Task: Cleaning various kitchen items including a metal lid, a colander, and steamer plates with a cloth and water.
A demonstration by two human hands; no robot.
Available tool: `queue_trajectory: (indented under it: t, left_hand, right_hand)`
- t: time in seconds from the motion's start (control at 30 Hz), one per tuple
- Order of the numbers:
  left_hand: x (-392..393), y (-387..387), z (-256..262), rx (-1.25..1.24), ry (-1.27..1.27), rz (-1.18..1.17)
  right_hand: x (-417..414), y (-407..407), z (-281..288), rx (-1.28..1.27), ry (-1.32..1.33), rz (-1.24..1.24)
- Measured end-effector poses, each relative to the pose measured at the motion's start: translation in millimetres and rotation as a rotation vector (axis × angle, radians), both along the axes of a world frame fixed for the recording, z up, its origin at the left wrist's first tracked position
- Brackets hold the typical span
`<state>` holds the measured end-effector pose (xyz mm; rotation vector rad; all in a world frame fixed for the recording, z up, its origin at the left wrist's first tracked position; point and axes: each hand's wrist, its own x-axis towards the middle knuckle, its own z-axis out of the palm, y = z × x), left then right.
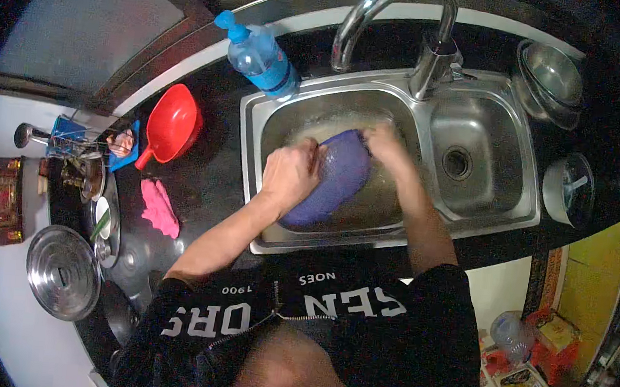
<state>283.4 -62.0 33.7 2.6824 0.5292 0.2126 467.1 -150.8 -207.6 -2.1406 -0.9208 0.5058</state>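
Note:
A purple basket or colander (pixel 333 182) is tilted over the larger, left basin of a stainless steel sink (pixel 249 159). My left hand (pixel 289 172) grips its left rim, with the fingers closed over the edge. On the other side, my right hand (pixel 385 142) is at the upper right rim, blurred, and its fingers seem closed on the edge. Cloudy water (pixel 383 192) lies in the basin beneath. The chrome faucet (pixel 353 35) arches above the far side of the basin. What the basket holds is hidden.
Left of the sink, a red plastic dipper (pixel 172 124) and a pink cloth (pixel 160 208) lie on the black counter. A blue-capped plastic bottle (pixel 264 63) stands at the sink's back left corner. Metal bowls (pixel 553 77) and a lidded container (pixel 568 190) are beyond the smaller right basin (pixel 481 154).

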Motion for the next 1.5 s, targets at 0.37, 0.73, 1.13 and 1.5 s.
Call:
queue_trajectory:
  t: [0.37,0.73,1.13,1.5]
  left_hand:
    - [0.3,13.0,18.9,-0.453,-0.452,0.014]
    - [-59.9,26.2,-77.7,-0.875,-0.372,0.224]
    - [-36.6,50.7,-72.9,-0.570,-0.447,0.442]
    - [-49.1,79.2,-70.3,-0.458,-0.277,0.486]
  right_hand:
    - [23.8,-66.6,212.0,0.500,0.968,-0.565]
    - [-20.1,-4.7,146.3,0.218,0.711,-0.249]
    - [-70.7,44.6,193.0,-0.020,-0.150,0.189]
    - [-33.5,26.3,69.6,-0.016,-0.300,-0.260]
